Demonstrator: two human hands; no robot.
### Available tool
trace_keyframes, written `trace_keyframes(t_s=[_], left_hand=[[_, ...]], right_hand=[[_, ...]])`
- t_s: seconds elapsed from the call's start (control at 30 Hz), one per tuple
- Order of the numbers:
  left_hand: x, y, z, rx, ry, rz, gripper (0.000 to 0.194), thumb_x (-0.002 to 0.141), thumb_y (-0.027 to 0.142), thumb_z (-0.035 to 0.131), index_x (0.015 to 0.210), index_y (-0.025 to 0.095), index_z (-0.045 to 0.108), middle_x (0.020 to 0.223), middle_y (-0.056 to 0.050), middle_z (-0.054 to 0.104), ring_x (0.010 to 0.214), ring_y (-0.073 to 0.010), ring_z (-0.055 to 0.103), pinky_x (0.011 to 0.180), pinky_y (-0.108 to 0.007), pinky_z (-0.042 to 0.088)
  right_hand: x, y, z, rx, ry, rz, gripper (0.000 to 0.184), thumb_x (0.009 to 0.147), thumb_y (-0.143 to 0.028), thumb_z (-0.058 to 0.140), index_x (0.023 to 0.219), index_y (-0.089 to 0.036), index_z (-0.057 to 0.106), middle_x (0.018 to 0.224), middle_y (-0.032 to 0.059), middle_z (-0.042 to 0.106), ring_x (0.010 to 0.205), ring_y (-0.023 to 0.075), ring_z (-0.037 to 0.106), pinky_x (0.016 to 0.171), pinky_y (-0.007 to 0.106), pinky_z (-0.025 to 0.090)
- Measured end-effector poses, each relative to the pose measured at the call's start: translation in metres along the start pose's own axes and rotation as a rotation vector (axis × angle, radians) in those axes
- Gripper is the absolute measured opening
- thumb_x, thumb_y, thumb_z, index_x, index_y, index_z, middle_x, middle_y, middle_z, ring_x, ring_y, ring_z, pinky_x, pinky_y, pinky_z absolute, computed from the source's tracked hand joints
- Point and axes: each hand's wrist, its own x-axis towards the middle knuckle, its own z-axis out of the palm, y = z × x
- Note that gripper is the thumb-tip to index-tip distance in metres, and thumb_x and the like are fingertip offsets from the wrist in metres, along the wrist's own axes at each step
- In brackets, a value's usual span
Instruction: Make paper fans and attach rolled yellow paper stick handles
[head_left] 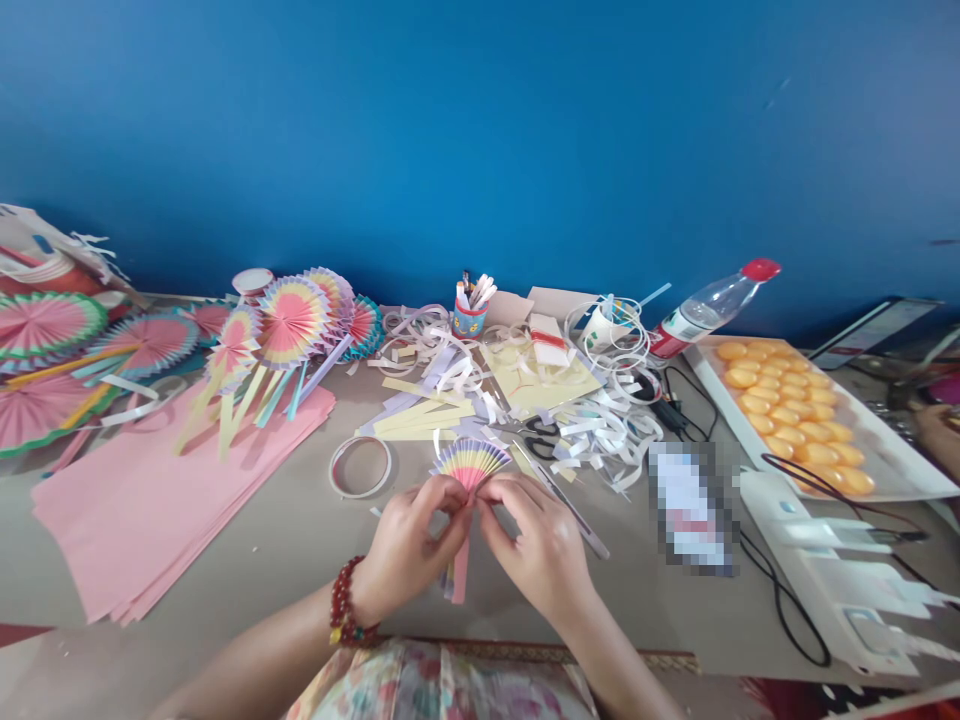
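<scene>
A small pleated paper fan (471, 458) in pink, yellow and lilac is held upright over the near middle of the table, its folds spread at the top. My left hand (420, 530) pinches it at the middle from the left. From the right, my right hand (536, 535) pinches the same spot, fingertips almost meeting. Below the fingers hangs the fan's folded pink lower part (460, 572). A roll of tape (361, 467) lies left of the fan. Dark-handled scissors (540, 438) and a long thin strip (570, 500) lie to its right.
Pink paper sheets (187, 500) and finished round fans (292, 320) fill the left. Behind are paper strips (615, 430), yellow paper (532, 375) and a pen cup (470, 320). Rightward stand a plastic bottle (705, 308), a white tray (892, 465) of yellow-orange domed pieces, and a power strip (810, 580) with cables.
</scene>
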Motion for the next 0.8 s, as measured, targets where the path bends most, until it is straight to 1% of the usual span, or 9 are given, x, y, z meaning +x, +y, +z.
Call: trace_keyframes(t_s=[0.23, 0.47, 0.57, 0.7, 0.8], left_hand=[[0.0, -0.001, 0.0, -0.013, -0.01, -0.003, 0.01, 0.093, 0.016, 0.053, 0.099, 0.024, 0.051, 0.085, 0.0, 0.068, 0.074, -0.0144, 0.069, 0.069, -0.023, 0.05], [0.0, -0.003, -0.001, 0.017, 0.018, 0.069, 0.017, 0.09, 0.011, 0.054, 0.1, 0.024, 0.051, 0.084, 0.0, 0.069, 0.073, -0.0136, 0.068, 0.068, -0.022, 0.05], [0.0, -0.005, 0.0, 0.016, 0.027, 0.09, 0.018, 0.089, 0.01, 0.054, 0.101, 0.023, 0.051, 0.083, 0.001, 0.068, 0.072, -0.0132, 0.068, 0.067, -0.022, 0.049], [0.0, -0.005, 0.001, 0.018, 0.026, 0.085, 0.017, 0.089, 0.011, 0.054, 0.1, 0.024, 0.051, 0.083, 0.001, 0.068, 0.072, -0.0127, 0.068, 0.066, -0.022, 0.049], [-0.001, -0.005, 0.001, 0.017, 0.022, 0.072, 0.015, 0.09, 0.013, 0.055, 0.1, 0.024, 0.051, 0.084, 0.001, 0.068, 0.073, -0.0128, 0.068, 0.066, -0.021, 0.049]], right_hand=[[0.0, 0.0, 0.0, 0.015, 0.009, 0.01, 0.015, 0.092, -0.01, 0.053, 0.089, -0.024, 0.057, 0.083, 0.0024, 0.069, 0.076, 0.0186, 0.066, 0.07, 0.031, 0.051], [0.001, 0.0, 0.002, -0.015, -0.02, -0.004, 0.015, 0.095, -0.012, 0.052, 0.089, -0.023, 0.06, 0.083, 0.0032, 0.07, 0.077, 0.0183, 0.066, 0.071, 0.031, 0.051], [0.002, 0.0, -0.001, -0.018, -0.046, -0.002, 0.014, 0.095, -0.012, 0.053, 0.089, -0.023, 0.061, 0.085, 0.0035, 0.071, 0.079, 0.0187, 0.067, 0.072, 0.03, 0.051], [0.002, 0.001, -0.007, 0.005, -0.072, -0.004, 0.006, 0.094, -0.018, 0.059, 0.092, -0.022, 0.062, 0.084, 0.0035, 0.071, 0.079, 0.0196, 0.067, 0.071, 0.03, 0.051], [0.002, 0.002, -0.01, 0.01, -0.082, -0.009, 0.008, 0.094, -0.016, 0.057, 0.093, -0.022, 0.061, 0.085, 0.0033, 0.071, 0.079, 0.0194, 0.067, 0.071, 0.03, 0.051]])
